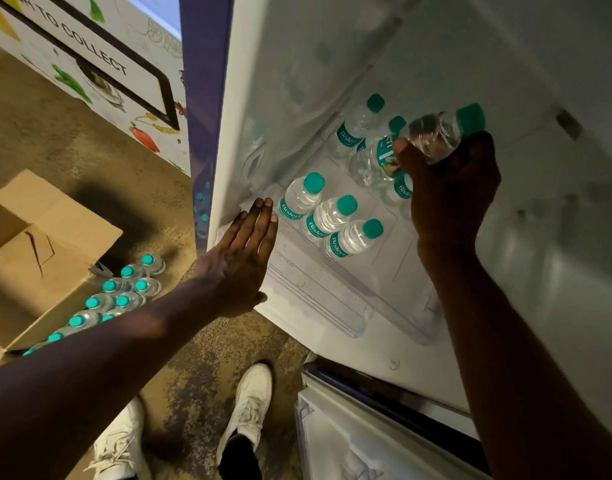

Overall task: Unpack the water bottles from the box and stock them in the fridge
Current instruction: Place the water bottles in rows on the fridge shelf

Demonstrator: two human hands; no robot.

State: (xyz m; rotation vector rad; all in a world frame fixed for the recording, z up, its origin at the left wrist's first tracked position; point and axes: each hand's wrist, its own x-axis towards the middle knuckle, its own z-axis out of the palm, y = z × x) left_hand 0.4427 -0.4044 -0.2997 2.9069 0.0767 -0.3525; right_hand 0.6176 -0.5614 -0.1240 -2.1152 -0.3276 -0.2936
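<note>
Brown cardboard box, flaps open, on the floor at left; loose teal-capped clear water bottles stand just beside it. White fridge interior: front row of three bottles, back cluster under the incoming one. Right hand grips a tilted clear bottle over that cluster. Left hand flat, fingers straight, at the shelf's left edge. Mottled brown floor.

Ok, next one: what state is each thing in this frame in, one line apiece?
fridge: open.
held bottle: capped, tilted, in the air above the shelf.
right hand: grips the held bottle.
left hand: open, fingers straight, holding nothing.
front three bottles: capped, upright on the shelf.
rear bottles: capped, upright.
box: flaps open, on the floor.
floor bottles: capped, upright beside the box.
</note>
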